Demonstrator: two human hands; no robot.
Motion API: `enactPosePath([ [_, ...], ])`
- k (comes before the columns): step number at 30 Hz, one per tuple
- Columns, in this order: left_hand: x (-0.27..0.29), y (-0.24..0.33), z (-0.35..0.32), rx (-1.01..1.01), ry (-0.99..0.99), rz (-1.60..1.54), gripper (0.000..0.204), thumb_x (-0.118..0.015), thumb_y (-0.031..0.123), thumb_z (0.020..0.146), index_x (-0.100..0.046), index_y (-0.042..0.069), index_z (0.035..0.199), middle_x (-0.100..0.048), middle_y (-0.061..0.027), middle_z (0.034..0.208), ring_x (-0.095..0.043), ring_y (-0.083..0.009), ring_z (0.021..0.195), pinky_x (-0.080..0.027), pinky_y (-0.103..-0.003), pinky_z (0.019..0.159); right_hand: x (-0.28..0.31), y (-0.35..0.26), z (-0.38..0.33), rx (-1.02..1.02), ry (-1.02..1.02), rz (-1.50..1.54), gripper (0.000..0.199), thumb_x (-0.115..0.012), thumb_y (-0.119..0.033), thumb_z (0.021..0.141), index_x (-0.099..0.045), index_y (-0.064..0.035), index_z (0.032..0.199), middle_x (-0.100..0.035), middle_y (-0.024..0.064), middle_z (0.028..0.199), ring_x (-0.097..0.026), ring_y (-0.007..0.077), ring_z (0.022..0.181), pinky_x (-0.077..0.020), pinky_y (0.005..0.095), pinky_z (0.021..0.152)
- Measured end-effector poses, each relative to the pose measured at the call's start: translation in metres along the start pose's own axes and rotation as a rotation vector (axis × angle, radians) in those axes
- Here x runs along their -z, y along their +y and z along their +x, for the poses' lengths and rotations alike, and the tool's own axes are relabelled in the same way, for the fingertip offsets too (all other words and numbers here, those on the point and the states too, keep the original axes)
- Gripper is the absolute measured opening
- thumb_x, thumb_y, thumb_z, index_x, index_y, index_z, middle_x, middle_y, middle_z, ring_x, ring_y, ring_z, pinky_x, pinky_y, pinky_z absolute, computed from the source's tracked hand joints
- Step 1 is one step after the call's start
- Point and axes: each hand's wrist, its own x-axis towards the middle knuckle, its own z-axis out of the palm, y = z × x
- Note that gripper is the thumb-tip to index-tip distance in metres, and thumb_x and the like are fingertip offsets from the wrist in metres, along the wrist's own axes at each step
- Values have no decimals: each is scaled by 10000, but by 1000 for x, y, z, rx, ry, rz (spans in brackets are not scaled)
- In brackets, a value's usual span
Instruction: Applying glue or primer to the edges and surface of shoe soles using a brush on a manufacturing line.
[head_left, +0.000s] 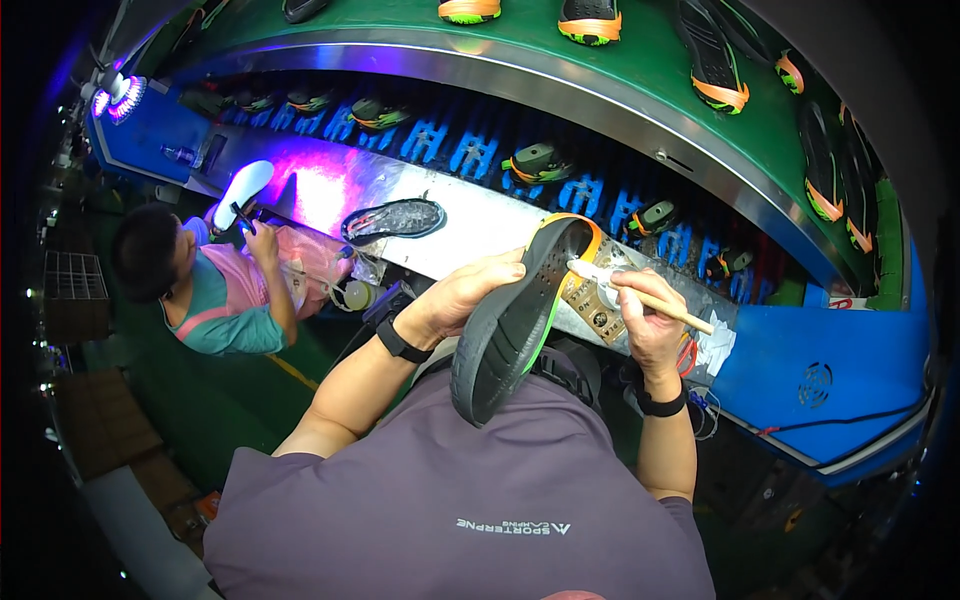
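My left hand (pixel 462 292) grips a dark grey shoe sole (pixel 515 325) with an orange and green edge, held upright and tilted in front of my chest. My right hand (pixel 645 310) holds a wooden-handled brush (pixel 640 293), its white tip touching the upper inner edge of the sole. Both wrists wear black bands. A small glue tin (pixel 592 300) sits on the metal ledge (pixel 480 220) just behind the sole.
Another sole (pixel 395 218) lies on the metal ledge to the left. A co-worker (pixel 215 290) at my left handles a white sole (pixel 243 190). Several soles ride the green conveyor (pixel 640 90) above, and more shoes sit on blue racks (pixel 480 150) beneath it.
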Motion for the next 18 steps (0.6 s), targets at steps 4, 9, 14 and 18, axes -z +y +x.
enactPosePath([
  [4,-7,3,0,-57,-26,50,704,-554,290,1014,-280,-28,1579,-500,-132,1476,-543,-145,1249,-467,-287,1038,-5,-3,-7,-26,32,58,135,-673,9,847,-739,13,964,-714,108,864,-638,187,748,-497,305,700],
  [9,8,-3,1,-29,19,127,756,-565,272,996,-206,94,1637,-647,-27,1123,-560,-47,800,-465,-215,698,-6,-10,-3,-52,67,173,136,-668,2,865,-733,24,983,-701,104,877,-609,154,730,-481,282,691],
  [14,10,-4,2,-110,8,246,809,-582,313,967,-183,139,1649,-621,21,944,-445,-24,664,-359,-198,590,-13,-15,7,11,55,-14,160,-658,28,837,-733,22,979,-719,139,900,-634,207,740,-495,310,692],
  [18,15,3,0,-192,49,345,862,-601,355,937,-169,131,1649,-616,11,948,-448,-27,679,-359,-200,595,-18,-29,5,101,-27,12,165,-661,41,811,-739,10,953,-712,119,829,-634,220,717,-489,323,666],
])
